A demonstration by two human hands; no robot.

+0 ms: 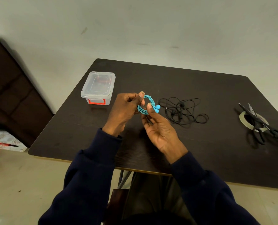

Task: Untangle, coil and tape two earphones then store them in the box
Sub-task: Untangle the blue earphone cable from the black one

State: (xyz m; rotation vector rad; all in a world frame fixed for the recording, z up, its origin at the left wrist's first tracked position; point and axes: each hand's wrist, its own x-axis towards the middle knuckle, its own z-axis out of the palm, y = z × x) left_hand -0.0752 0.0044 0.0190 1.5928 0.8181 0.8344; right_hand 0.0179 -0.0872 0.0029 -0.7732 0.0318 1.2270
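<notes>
Pinches the coiled blue earphones [147, 104] at the centre of the frame with the left hand [123, 109], thumb on the upper part of the loop and fingers curled behind it. Grips the same coil from below with the right hand [159, 127], palm turned up, thumb tip pressed on the lower right of the loop just beside the two blue earbuds, other fingers loosely bent underneath. Holds the coil raised above the dark table [200, 151], clear of its surface.

Just right of the hands, flat on the table: black earphones [183, 111], loose and tangled.

Left of the hands, near the table's far left corner: clear plastic box [98, 87], lid on, red latch facing the camera.

At the right edge of the frame: tape roll [242, 117], with black scissors [261, 125] resting across it, blades half apart.
</notes>
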